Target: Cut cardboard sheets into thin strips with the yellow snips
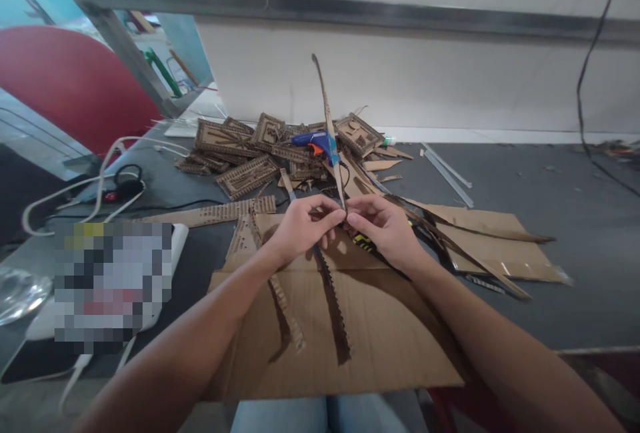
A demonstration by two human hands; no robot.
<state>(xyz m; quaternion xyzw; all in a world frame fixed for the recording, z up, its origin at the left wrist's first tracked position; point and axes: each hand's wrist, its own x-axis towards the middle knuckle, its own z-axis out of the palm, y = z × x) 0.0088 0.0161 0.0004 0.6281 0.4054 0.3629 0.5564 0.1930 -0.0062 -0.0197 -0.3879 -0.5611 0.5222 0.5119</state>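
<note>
Near the centre of the frame we have both hands close together over the work. The thumb and forefinger of our left hand [307, 225] are pinched on the lower part of a narrow corrugated cardboard strip [339, 183], and our right hand [384, 225] grips it at the same spot, its fingertips just beside those of the left. From there the strip rises, slightly bent, to the upper centre of the frame.

Beneath our hands a large cardboard sheet [400, 366] fills the lower centre. On it we see a ridged strip [280, 296] and, to its right, a darker strip [334, 299]; whether the darker one joins the piece we hold, we cannot tell. A yellow-and-black tool [367, 243] shows just under our right hand, partly hidden.

Behind the hands, at upper centre, decorated cardboard panels [249, 177] lie in a heap, with a blue hot glue gun [307, 139] on top, partly behind the raised strip. Right of centre we find clear glue sticks [450, 176] on the dark tabletop [545, 179] and, lower down, a taped cardboard piece [493, 249] with long strips across it. White cables [103, 176] loop at the left, and a red chair back [70, 79] stands at upper left
</note>
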